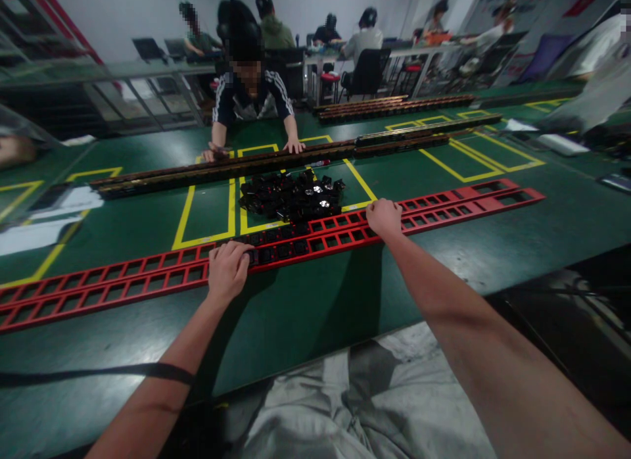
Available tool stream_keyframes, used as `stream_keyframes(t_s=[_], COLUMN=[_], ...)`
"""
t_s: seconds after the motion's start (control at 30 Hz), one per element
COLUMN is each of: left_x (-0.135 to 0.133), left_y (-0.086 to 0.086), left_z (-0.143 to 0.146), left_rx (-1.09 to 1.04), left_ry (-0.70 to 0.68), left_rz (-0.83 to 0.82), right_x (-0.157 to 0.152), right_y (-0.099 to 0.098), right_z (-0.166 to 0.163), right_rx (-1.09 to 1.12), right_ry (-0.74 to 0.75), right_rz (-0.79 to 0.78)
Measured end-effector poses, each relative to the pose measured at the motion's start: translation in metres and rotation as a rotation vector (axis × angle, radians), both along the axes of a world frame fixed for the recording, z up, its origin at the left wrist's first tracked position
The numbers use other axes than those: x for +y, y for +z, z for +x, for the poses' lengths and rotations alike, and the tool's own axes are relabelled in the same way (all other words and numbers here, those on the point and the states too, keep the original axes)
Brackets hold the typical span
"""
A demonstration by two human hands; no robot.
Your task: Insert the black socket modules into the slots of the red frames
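Note:
A long red frame (345, 238) with two rows of square cutouts lies slantwise across the table before me. Several black square socket-like parts (282, 250) fill the cells near its middle. My left hand (229, 269) is closed over the frame at the left end of these filled cells, its fingertips at a black part. Farther right, my right hand (385, 219) is curled over the frame, fingers folded and mostly hidden. Just behind the frame lies a heap of loose black parts (290, 194), some with shiny faces.
The green table (305, 308) carries yellow tape outlines (231, 209). Behind the heap lies a long dark strip (197, 173), with a co-worker's hands (294, 145) on it. More strips (394, 107) lie farther back. White sheets (54, 212) are at left.

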State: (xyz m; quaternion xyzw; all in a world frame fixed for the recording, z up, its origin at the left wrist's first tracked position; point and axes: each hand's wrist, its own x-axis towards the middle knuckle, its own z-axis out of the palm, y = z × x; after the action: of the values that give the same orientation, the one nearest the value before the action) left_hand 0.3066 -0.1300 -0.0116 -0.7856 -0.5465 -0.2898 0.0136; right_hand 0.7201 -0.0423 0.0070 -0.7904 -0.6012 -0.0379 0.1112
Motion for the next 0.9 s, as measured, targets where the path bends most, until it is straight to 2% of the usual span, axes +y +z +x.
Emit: stream_keyframes(t_s=[0.2, 0.57, 0.9], left_x=[0.003, 0.006, 0.010], left_y=[-0.005, -0.010, -0.010], left_z=[-0.003, -0.005, -0.004], left_rx=[-0.099, -0.139, -0.107], left_ry=[-0.047, -0.018, 0.090], left_rz=[-0.006, -0.024, -0.039], right_x=[0.000, 0.001, 0.000], right_y=[0.000, 0.001, 0.000], right_z=[0.000, 0.000, 0.001], right_rx=[0.019, 0.015, 0.009], right_ry=[-0.001, -0.004, 0.000], right_rz=[-0.008, -0.031, -0.011])
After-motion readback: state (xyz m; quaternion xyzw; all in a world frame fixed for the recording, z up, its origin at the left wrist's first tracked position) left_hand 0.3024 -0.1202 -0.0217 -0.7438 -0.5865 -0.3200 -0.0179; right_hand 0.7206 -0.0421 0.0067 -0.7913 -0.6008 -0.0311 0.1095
